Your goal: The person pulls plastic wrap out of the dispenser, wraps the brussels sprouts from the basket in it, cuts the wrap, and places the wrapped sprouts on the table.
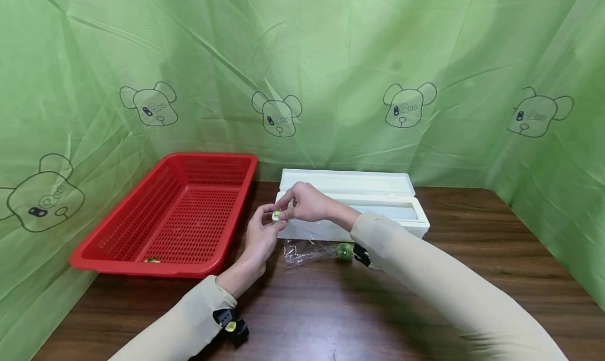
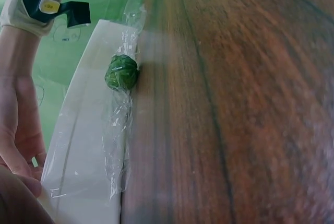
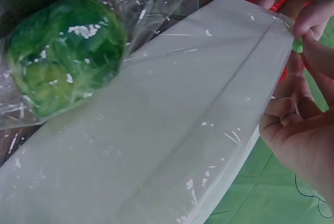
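Observation:
A long white box (image 1: pixel 326 230) with its translucent lid (image 1: pixel 347 182) raised stands at the back of the table. My left hand (image 1: pixel 261 234) pinches its left end corner, thumb at the front. At that same corner my right hand (image 1: pixel 309 202) pinches a small green-yellow piece (image 1: pixel 277 213) between thumb and finger. In the right wrist view the fingers of both hands meet here, and the green piece (image 3: pixel 297 45) is mostly covered. Before the box lies a round green leafy ball (image 2: pixel 122 72) wrapped in clear plastic film (image 1: pixel 307 251), whose wrinkled tail runs along the box front.
To the left stands a red perforated basket (image 1: pixel 227 266) with a small green item (image 1: pixel 151 259) near its front wall. Green cloth (image 1: pixel 331 61) with bear-head drawings hangs behind and at both sides. The dark wooden table (image 1: pixel 302 308) extends in front of the box.

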Available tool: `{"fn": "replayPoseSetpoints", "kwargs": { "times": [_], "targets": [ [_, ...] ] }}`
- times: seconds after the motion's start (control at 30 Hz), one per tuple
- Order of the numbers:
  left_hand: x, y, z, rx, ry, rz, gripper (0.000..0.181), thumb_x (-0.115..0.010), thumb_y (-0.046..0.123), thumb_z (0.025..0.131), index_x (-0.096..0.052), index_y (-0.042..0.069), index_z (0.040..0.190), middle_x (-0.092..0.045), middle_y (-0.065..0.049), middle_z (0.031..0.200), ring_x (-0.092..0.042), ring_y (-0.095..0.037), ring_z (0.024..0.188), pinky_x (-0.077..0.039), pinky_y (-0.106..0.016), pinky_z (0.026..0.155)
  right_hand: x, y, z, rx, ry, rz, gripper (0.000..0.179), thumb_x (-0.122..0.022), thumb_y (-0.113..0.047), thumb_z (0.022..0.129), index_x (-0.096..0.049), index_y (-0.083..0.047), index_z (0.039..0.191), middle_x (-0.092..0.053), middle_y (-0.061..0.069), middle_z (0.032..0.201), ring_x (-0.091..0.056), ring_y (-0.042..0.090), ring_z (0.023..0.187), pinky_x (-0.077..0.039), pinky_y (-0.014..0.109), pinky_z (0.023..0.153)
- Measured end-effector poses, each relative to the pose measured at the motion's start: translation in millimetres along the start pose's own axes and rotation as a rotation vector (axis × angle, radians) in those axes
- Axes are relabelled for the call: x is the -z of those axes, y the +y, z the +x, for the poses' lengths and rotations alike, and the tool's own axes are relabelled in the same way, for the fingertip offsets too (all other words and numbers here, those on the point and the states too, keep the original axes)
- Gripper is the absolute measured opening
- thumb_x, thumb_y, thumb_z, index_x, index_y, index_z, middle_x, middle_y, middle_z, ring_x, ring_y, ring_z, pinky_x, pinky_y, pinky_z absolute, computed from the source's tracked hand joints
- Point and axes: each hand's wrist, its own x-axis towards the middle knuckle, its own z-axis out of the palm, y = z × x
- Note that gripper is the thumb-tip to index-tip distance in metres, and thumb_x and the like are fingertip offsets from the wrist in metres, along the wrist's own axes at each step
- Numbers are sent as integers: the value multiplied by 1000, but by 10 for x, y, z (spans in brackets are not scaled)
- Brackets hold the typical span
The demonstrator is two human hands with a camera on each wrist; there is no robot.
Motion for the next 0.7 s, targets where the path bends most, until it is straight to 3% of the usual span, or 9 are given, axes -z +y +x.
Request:
{"fn": "replayPoseSetpoints", "kwargs": {
  "times": [0.17,0.4,0.7],
  "targets": [
    [6,-1,15,9,-7,-11,32,-72,4,94,-63,6,125,-64,-17,126,-64,-27,112,-46,-36,92,8,-10,30,-16,-21,16,25,-83,-5,90,-80,0,114,-79,3,93,-46,3,53,-41,20,56],
    [4,-12,32,6,-12,-3,32,-71,5,93,-62,7,123,-63,-16,125,-59,-27,107,-43,-36,88,33,-16,15,-31,-25,11,21,-83,-2,89,-81,0,109,-79,3,93,-65,8,75,-53,24,72],
    [5,-8,34,16,-28,-42,31,-69,3,93,-61,7,122,-60,-16,125,-59,-28,108,-42,-37,91,41,41,-18,-40,-24,53,18,-82,0,89,-81,1,107,-79,5,95,-70,9,78,-56,25,74]
  ]
}}
